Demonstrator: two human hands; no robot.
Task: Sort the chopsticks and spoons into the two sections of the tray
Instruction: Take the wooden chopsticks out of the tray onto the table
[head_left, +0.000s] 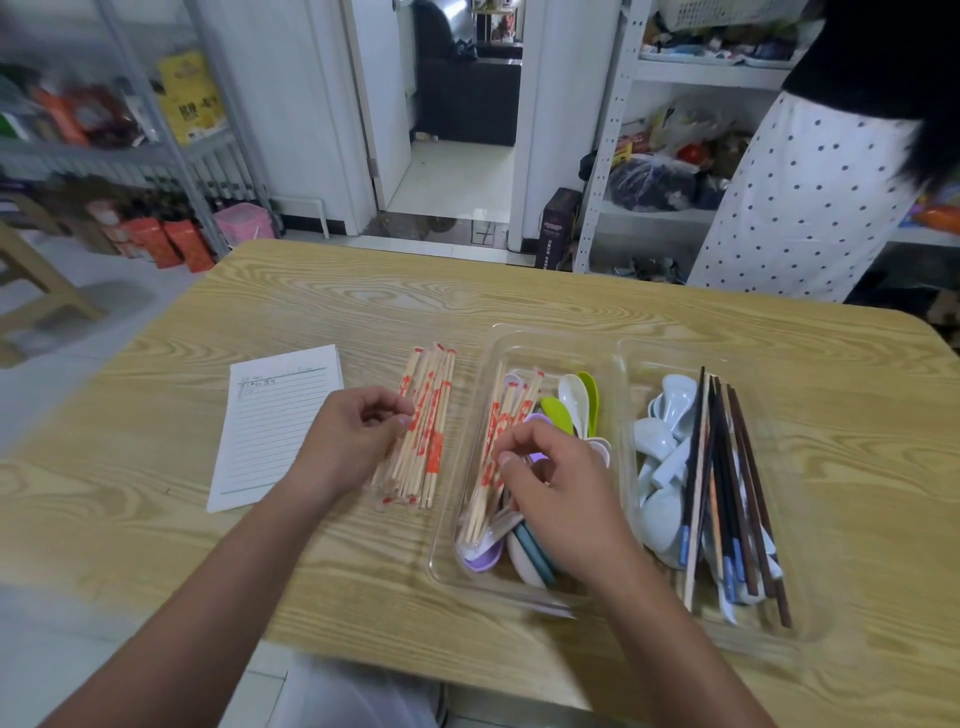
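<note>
Left hand (358, 431): fingers curled against chopstick pile (423, 441) on desk (311, 312), left of tray (618, 349), grip unclear. Right hand (556, 483): fingers pinching wrapped chopsticks (500, 415) in tray's left section, among spoons (572, 395)

Bare worktop (363, 291) beyond the tray (550, 335): free passage. Left of tray, chopstick pile (426, 431) and notepad (275, 421) block. Tray's left section crowded with wrapped chopsticks (498, 421) and coloured spoons (571, 400); right section packed with pale spoons (670, 410), dark chopsticks (727, 467).

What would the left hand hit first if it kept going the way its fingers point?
Likely the pile of wrapped chopsticks on the table, right beside the left hand.
</note>
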